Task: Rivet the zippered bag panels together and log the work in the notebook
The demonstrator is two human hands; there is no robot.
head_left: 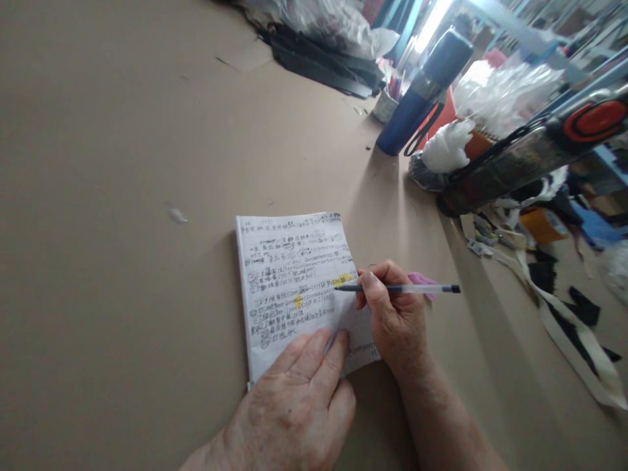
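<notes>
A notebook point(289, 261) lies on the brown table, its page covered in dark handwriting with a few yellow highlighted spots. My left hand point(299, 399) rests flat across the lower part of the page, fingers stretched out. At the page's right edge, my right hand point(395, 314) pinches a pen point(407, 288) with a dark tip and a clear barrel. The pen lies nearly level, its tip pointing left over the writing near a yellow mark; whether it touches the paper I cannot tell. Something pink point(422, 285) shows just behind my right hand.
A blue thermos point(417, 98) and a dark bottle with a red-ringed lid point(520, 150) stand at the upper right. Behind them are a pen cup point(385, 106) and plastic bags. Cream straps point(559, 333) and scraps lie past the table's right edge. Black material point(318, 59) sits at the back.
</notes>
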